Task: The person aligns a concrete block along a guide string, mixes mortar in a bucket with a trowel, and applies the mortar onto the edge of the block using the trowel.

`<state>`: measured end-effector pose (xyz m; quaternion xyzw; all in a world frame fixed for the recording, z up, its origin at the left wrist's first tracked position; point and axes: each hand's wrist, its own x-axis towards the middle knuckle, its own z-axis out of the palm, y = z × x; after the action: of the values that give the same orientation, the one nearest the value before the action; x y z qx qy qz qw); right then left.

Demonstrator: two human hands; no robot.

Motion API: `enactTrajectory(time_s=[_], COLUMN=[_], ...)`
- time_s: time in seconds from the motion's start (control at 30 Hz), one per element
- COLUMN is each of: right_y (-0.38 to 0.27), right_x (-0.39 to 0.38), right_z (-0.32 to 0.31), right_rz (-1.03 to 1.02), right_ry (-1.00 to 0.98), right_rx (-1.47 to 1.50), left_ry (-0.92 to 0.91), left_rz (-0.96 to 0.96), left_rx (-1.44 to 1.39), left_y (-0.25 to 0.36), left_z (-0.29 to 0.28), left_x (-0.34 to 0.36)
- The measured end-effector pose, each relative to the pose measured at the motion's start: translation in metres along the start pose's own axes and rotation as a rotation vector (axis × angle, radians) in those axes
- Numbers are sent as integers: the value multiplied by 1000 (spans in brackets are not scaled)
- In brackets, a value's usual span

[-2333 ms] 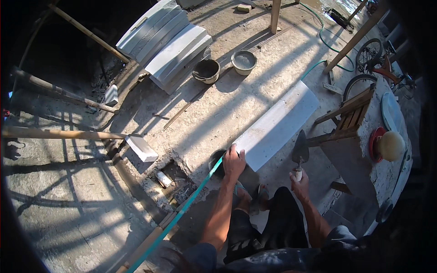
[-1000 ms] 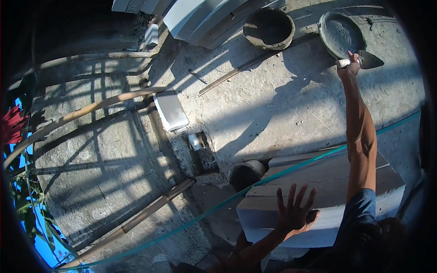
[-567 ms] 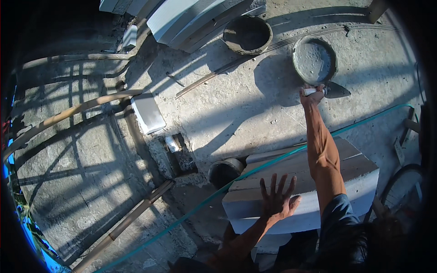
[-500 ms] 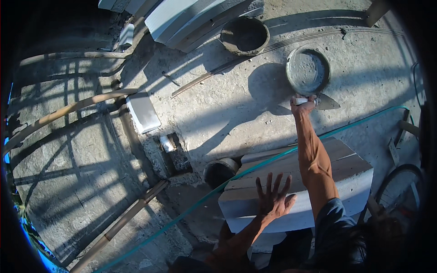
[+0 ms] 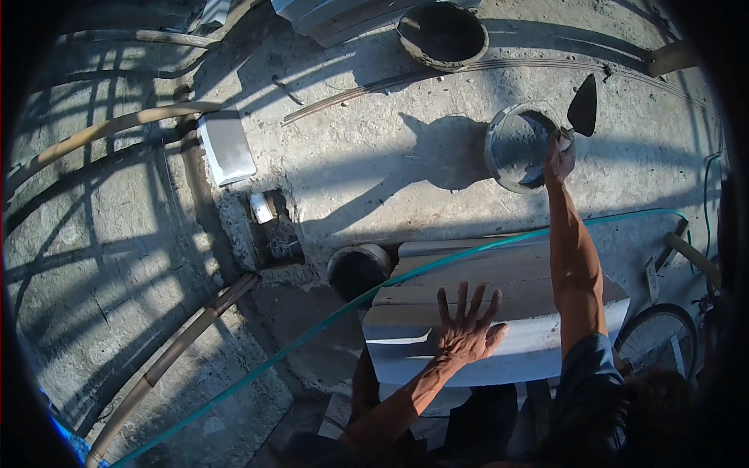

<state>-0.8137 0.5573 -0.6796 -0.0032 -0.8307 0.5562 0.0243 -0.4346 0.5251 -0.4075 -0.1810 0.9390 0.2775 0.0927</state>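
In the head view, the trowel (image 5: 583, 108) is gripped by the closed right hand (image 5: 560, 160), beside the rim of the grey-filled bucket (image 5: 491, 156), which lies to that hand's left. Earlier pointed to the hand's right, the trowel is now turned up beyond it. The left hand (image 5: 466, 341), empty, is kept wide open over the pale blocks (image 5: 538, 351) beneath it.

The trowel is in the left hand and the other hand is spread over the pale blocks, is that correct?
Not the left: the head view shows the trowel in the right hand. The left hand is the one spread over the pale blocks.
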Motion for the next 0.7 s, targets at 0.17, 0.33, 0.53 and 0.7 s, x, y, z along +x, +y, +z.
enactTrajectory(time_s=[0.17, 0.33, 0.53, 0.7], right_y=[29, -7, -60, -72], right_x=[132, 113, 94, 86], right_z=[28, 45, 47, 32], right_rz=[-515, -118, -477, -455], right_ry=[-284, -695, -611, -655], right_rx=[-809, -745, -932, -805], left_ry=[43, 41, 14, 34], left_rz=[16, 17, -10, -3], left_rx=[-11, -32, -13, -19], left_y=[0, -1, -6, -4], left_z=[6, 8, 6, 5], left_x=[-4, -1, -7, -6])
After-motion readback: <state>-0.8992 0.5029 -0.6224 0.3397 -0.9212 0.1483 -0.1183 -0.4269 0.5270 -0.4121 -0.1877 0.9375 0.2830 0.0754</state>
